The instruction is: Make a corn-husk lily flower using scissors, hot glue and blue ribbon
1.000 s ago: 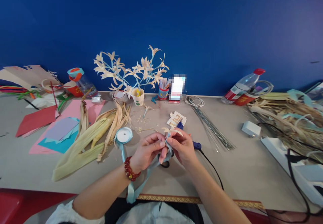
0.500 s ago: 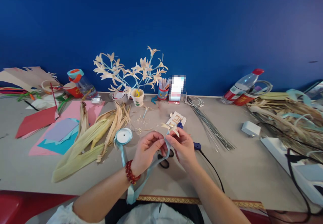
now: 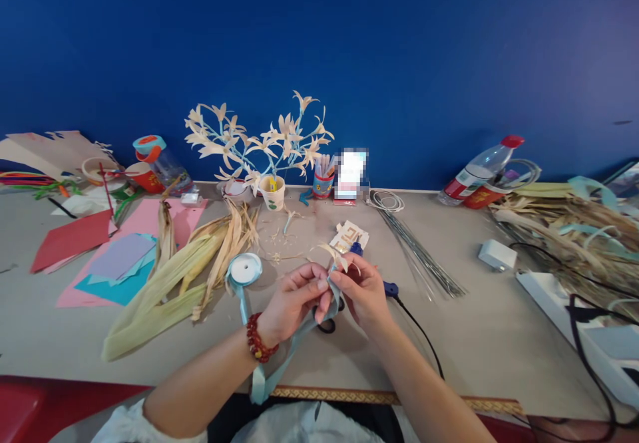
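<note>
Between my fingertips is a pale corn-husk flower [image 3: 333,255], its petals pointing up and away from me. My right hand [image 3: 367,290] pinches it near its base. My left hand [image 3: 298,296], closed, grips the light blue ribbon [image 3: 288,356] just below the flower. From there the ribbon hangs in a loop to the table edge and runs back up to its spool [image 3: 245,269], left of my hands. Black scissors [image 3: 327,326] lie under my hands, partly hidden. Behind my right hand rests a blue glue gun [image 3: 391,289], its nozzle near a patterned card [image 3: 344,235].
Corn husks [image 3: 150,310] and coloured paper [image 3: 120,257] lie to the left. At the back stand a cup [image 3: 272,193] of husk flowers and a lit phone [image 3: 351,175]. Wires [image 3: 424,257], a white adapter [image 3: 497,255] and a power strip [image 3: 549,310] are on the right.
My left hand has moved slightly down and its fingers have shifted along the ribbon. The flower has turned a little, its petals now spreading more to the sides.
</note>
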The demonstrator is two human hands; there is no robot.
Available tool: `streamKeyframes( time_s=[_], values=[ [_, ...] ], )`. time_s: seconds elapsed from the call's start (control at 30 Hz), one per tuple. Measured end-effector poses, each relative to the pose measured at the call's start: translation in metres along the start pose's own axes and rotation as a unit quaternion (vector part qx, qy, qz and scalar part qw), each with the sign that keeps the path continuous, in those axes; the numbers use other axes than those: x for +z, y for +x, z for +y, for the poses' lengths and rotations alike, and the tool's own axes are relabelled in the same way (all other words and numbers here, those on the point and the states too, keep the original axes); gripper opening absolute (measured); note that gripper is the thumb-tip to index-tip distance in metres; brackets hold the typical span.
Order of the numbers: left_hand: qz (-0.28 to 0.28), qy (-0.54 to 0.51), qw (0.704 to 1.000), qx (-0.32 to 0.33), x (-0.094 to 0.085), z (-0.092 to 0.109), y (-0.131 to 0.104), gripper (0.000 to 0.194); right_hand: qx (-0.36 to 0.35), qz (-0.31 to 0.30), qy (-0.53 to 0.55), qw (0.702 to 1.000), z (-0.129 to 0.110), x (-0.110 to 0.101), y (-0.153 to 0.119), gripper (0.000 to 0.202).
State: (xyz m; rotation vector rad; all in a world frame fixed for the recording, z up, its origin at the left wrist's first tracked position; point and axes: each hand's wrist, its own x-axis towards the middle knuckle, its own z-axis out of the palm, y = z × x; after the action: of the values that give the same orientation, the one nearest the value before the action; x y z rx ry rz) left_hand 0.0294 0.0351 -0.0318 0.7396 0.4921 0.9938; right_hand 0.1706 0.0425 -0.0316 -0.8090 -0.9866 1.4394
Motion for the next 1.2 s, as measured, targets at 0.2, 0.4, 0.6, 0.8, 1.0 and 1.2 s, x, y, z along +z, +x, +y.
streamKeyframes(
  time_s=[0.2, 0.4, 0.6, 0.8, 1.0, 1.2],
  values=[
    [0.104, 0.170, 0.976, 0.092, 0.005, 0.001, -0.001, 0.018, -0.036, 0.050, -0.045, 0.997, -0.003, 0.003, 0.001, 0.024],
    [0.071, 0.126, 0.987, 0.071, 0.004, 0.002, -0.002, 0.017, -0.039, 0.037, -0.054, 0.997, -0.003, 0.004, 0.000, 0.021],
    [0.017, 0.030, 0.999, 0.040, -0.001, -0.001, 0.000, 0.012, -0.009, 0.000, 0.002, 1.000, -0.003, 0.005, -0.001, 0.021],
    [-0.052, -0.033, 0.998, -0.032, -0.004, 0.002, 0.001, 0.013, 0.007, -0.014, 0.023, 1.000, -0.002, 0.003, -0.001, 0.023],
    [0.046, 0.080, 0.995, 0.046, 0.000, 0.001, 0.002, 0.019, -0.019, 0.036, 0.002, 0.999, -0.002, 0.003, 0.001, 0.023],
    [0.056, 0.100, 0.992, 0.056, 0.002, 0.000, 0.000, 0.020, -0.033, 0.051, -0.028, 0.998, 0.000, 0.002, 0.001, 0.020]
  ],
)
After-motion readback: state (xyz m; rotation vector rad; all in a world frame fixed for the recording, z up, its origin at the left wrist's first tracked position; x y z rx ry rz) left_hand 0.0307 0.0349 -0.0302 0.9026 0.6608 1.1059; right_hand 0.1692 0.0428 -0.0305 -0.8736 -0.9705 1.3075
